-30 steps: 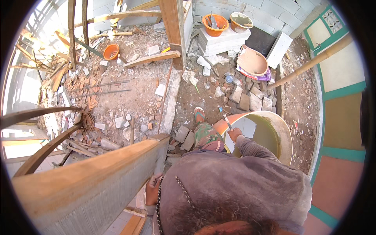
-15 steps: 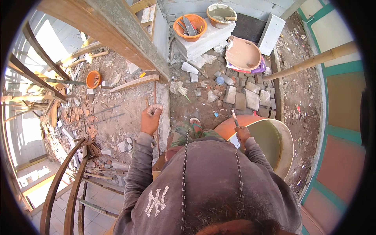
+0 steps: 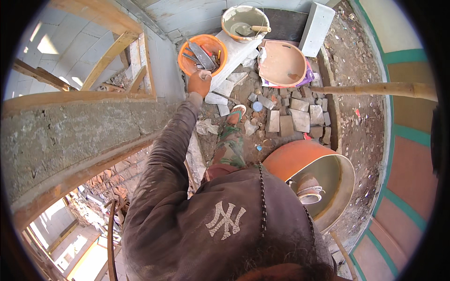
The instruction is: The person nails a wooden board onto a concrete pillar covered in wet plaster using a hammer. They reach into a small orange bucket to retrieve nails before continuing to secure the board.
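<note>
The left hand point(image 3: 199, 83) stretches far forward at the end of a dusty brown sleeve and reaches the near rim of an orange bowl point(image 3: 202, 54) that sits on a pale concrete block point(image 3: 234, 51). The fingers are curled, and the hand seems to grip the handle of a trowel point(image 3: 201, 55) whose flat grey blade lies among other tools inside the bowl. The right hand is hidden behind the body, so I cannot tell whether it is open or closed.

Behind the bowl stands a pale bucket point(image 3: 245, 22) with grey mortar and a wooden-handled tool in it. To its right a wide shallow pan point(image 3: 281, 63) leans over a purple rag, and a white block point(image 3: 317, 29) lies beside it. Broken stones and tile pieces point(image 3: 293, 117) cover the floor. A sandalled foot point(image 3: 236, 114) rests near them. A big orange drum point(image 3: 313, 177) lies on its side at the right, with a small cup inside. A bamboo pole point(image 3: 375, 88) crosses above it. A rough concrete beam point(image 3: 70, 136) in wooden boards fills the left.
</note>
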### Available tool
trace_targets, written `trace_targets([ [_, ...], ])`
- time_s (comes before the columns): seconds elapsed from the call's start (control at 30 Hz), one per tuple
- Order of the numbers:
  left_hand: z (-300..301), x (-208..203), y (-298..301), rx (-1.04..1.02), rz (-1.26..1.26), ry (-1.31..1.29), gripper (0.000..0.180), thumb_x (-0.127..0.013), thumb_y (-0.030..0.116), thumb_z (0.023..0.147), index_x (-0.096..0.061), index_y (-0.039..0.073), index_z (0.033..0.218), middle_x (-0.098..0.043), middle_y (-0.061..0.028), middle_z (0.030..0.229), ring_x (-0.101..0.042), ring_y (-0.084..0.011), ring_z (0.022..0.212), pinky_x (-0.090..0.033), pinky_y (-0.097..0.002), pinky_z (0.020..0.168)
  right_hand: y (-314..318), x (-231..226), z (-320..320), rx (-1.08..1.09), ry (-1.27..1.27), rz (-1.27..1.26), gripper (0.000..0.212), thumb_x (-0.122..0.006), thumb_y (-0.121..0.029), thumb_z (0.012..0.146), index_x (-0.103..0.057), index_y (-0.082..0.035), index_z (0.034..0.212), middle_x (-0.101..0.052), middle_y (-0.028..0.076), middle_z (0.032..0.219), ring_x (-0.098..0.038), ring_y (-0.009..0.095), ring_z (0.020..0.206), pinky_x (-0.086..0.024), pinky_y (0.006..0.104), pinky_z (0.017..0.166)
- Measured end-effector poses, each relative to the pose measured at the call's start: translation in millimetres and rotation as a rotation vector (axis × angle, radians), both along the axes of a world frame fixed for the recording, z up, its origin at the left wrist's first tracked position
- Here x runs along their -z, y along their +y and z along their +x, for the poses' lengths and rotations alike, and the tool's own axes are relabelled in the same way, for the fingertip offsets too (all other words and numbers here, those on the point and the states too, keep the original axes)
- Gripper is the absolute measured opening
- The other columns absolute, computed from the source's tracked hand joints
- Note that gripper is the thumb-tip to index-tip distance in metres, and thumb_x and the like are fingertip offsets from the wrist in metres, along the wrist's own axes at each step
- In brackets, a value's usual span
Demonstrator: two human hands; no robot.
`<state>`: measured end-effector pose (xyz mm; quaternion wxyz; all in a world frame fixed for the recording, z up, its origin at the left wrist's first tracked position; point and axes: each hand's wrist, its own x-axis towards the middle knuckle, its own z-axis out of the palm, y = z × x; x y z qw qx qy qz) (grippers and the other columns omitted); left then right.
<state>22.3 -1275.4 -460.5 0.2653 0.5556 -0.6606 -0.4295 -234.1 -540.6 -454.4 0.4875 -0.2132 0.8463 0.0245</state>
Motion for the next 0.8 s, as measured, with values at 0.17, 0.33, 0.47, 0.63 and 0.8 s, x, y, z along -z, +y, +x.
trace_targets([
  [0.17,-70,67,-121,-0.040,0.309,-0.357,0.033,-0.065,0.029,0.092,-0.076,0.004,0.112,-0.074,-0.0242,0.114,-0.072,-0.0343,0.109,-0.057,-0.0426,0.094,-43,-20,20,-0.112,-0.029,0.106,0.023,-0.070,-0.029,0.089,-0.066,-0.011,0.102,-0.072,0.012,0.090,-0.072,0.031,0.079,-0.057,0.0462,0.068],
  [0.33,-114,118,-159,0.122,0.362,-0.826,0.041,-0.059,0.035,0.098,-0.072,0.004,0.123,-0.069,-0.0242,0.127,-0.069,-0.0382,0.116,-0.055,-0.0460,0.099,-97,-28,40,-0.146,-0.021,0.094,0.025,-0.070,-0.028,0.087,-0.066,-0.014,0.107,-0.074,0.015,0.094,-0.073,0.035,0.082,-0.058,0.0485,0.071],
  [0.47,-133,89,-158,0.247,0.276,-0.966,0.034,-0.052,0.029,0.104,-0.075,0.007,0.116,-0.072,-0.0208,0.124,-0.070,-0.0373,0.115,-0.057,-0.0475,0.098,-155,-48,59,0.226,-0.050,0.034,0.027,-0.072,-0.026,0.084,-0.066,-0.016,0.109,-0.071,0.016,0.093,-0.071,0.037,0.080,-0.055,0.0500,0.069],
  [0.63,-125,111,-160,0.278,0.230,-1.096,0.032,-0.053,0.026,0.103,-0.078,0.009,0.112,-0.076,-0.0159,0.115,-0.075,-0.0346,0.105,-0.061,-0.0452,0.090,-141,-39,71,-0.253,0.138,-0.305,0.021,-0.073,-0.027,0.087,-0.066,-0.013,0.101,-0.067,0.012,0.079,-0.066,0.028,0.063,-0.051,0.0433,0.055],
  [0.8,-136,121,-162,0.190,0.197,-1.124,0.034,-0.053,0.029,0.103,-0.077,0.008,0.112,-0.075,-0.0191,0.114,-0.075,-0.0371,0.104,-0.061,-0.0486,0.087,-219,-55,91,1.037,-0.260,0.204,0.034,-0.064,-0.034,0.097,-0.066,-0.001,0.105,-0.068,0.015,0.083,-0.066,0.025,0.067,-0.051,0.0399,0.062],
])
